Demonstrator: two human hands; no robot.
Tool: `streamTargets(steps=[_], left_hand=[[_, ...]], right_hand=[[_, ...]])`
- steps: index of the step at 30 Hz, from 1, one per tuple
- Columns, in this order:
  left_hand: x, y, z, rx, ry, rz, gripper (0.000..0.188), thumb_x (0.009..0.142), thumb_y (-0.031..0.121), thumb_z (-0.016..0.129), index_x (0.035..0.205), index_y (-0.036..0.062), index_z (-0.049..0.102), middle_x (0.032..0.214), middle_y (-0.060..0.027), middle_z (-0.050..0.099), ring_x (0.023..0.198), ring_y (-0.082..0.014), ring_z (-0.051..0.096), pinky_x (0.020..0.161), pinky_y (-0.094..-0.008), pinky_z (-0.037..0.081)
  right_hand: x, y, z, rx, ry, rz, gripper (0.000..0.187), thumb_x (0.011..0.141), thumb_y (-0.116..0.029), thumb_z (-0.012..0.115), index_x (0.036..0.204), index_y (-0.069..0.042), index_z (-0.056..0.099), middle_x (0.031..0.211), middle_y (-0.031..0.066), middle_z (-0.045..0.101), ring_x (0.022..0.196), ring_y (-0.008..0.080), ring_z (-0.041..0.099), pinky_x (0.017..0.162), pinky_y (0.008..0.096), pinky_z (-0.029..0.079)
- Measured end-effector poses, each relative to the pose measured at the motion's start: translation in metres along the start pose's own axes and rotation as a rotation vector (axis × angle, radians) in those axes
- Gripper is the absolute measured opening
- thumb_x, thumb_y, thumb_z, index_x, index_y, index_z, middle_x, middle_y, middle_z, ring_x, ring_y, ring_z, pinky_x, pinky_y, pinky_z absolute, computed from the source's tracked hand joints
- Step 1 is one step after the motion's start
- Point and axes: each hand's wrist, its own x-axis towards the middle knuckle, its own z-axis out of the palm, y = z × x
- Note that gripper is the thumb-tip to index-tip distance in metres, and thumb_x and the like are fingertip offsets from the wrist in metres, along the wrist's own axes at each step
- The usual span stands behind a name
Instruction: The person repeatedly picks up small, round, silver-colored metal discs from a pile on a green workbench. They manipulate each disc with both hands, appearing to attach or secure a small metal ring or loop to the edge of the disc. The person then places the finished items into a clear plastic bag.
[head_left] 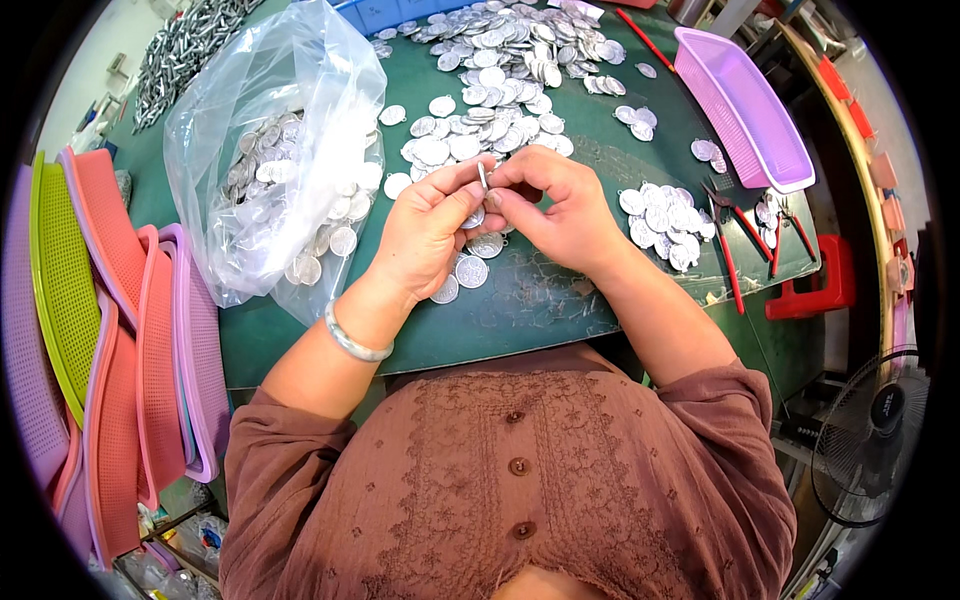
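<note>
Over the table's near part, my left hand (430,220) and my right hand (555,210) meet, fingertips pinched together. Between them is a thin silver medallion (482,177), seen nearly edge-on. Another silver disc (474,217) shows by my left fingers; whether it is held is unclear. Loose round medallions with small loops (471,270) lie just below my hands. A larger heap of medallions (500,85) spreads beyond my fingers toward the far edge. Left of my left hand, a clear plastic bag (205,205) contains many more discs.
Right of my hands lie a medallion pile (663,222) and red-handled pliers (727,255). A purple basket (745,105) sits farther back. Stacked plastic baskets (110,240) crowd the left side. Grey metal parts (180,60) are heaped far left. A red stool (825,280) and fan (870,440) stand right.
</note>
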Motion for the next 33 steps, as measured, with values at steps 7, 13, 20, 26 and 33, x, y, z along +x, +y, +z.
streamTargets(steps=[7,13,20,26,33], left_hand=[[0.001,-0.002,-0.003,0.015,-0.070,-0.036,0.027,0.088,0.012,0.043,0.113,0.0015,0.049,0.088,-0.0058,0.059,0.073,-0.0135,0.059,0.067,-0.0246,0.051],[0.000,-0.001,-0.002,-0.009,-0.075,-0.047,0.028,0.089,0.011,0.040,0.114,0.0015,0.048,0.091,-0.0062,0.058,0.075,-0.0147,0.059,0.068,-0.0264,0.051],[0.001,-0.001,-0.005,-0.040,-0.126,-0.054,0.030,0.090,0.012,0.035,0.114,-0.0010,0.045,0.102,-0.0102,0.055,0.090,-0.0170,0.056,0.073,-0.0305,0.051],[0.008,0.006,-0.015,-0.224,-0.124,-0.104,0.032,0.090,0.020,0.035,0.109,-0.0021,0.047,0.095,-0.0123,0.057,0.084,-0.0216,0.058,0.073,-0.0324,0.051],[0.010,0.013,-0.026,-0.225,0.055,-0.036,0.021,0.085,0.018,0.046,0.087,-0.0019,0.050,0.084,-0.0117,0.053,0.076,-0.0209,0.055,0.062,-0.0274,0.050]], right_hand=[[0.000,0.002,0.003,-0.071,0.050,-0.056,0.009,0.070,0.001,0.061,0.077,-0.002,0.057,0.072,0.0066,0.055,0.062,0.0169,0.057,0.053,0.0249,0.047],[-0.001,0.003,0.003,-0.121,0.059,-0.065,0.010,0.068,-0.001,0.062,0.077,-0.003,0.057,0.070,0.0062,0.054,0.061,0.0185,0.057,0.052,0.0263,0.046],[-0.001,0.000,0.001,-0.239,0.044,-0.097,0.009,0.069,-0.001,0.060,0.078,-0.004,0.058,0.070,0.0060,0.055,0.061,0.0200,0.057,0.052,0.0285,0.046],[0.003,0.008,-0.007,-0.105,0.130,-0.034,0.012,0.074,0.000,0.056,0.085,-0.003,0.060,0.075,0.0074,0.057,0.063,0.0154,0.055,0.057,0.0256,0.044],[0.003,0.023,-0.012,-0.390,0.039,0.105,0.014,0.076,-0.002,0.055,0.089,-0.002,0.059,0.079,0.0065,0.054,0.067,0.0168,0.053,0.060,0.0259,0.042]])
